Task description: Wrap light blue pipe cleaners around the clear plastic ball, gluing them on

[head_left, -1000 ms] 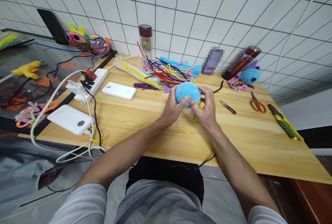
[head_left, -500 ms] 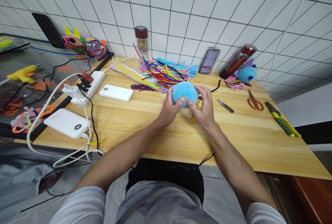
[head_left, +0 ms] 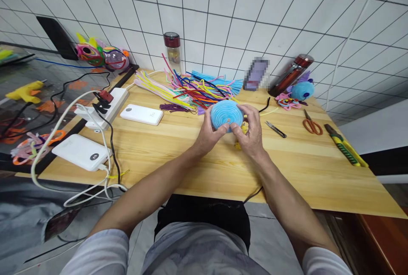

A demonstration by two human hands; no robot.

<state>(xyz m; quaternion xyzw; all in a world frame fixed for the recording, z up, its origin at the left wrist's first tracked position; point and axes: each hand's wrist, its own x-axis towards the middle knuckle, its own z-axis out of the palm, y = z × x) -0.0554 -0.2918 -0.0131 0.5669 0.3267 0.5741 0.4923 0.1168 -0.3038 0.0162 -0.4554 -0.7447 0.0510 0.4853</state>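
Both my hands hold a round light-blue ball wound from fuzzy pipe cleaner, just above the wooden table. My left hand grips its left side with thumb and fingers closed on it. My right hand grips the right side, its thumb meeting the left thumb at the ball's lower front. A small yellow piece lies under my right hand, partly hidden. Behind the ball lies a heap of coloured pipe cleaners.
Snips, orange scissors and a yellow-green knife lie at right. Two white power banks, a power strip and cables sit at left. A bottle, a red flask and a blue fuzzy toy stand at the back.
My hands and the blue ball stay together; the fingers shift slightly on the ball. The view has drifted a little, so everything sits slightly higher and left.
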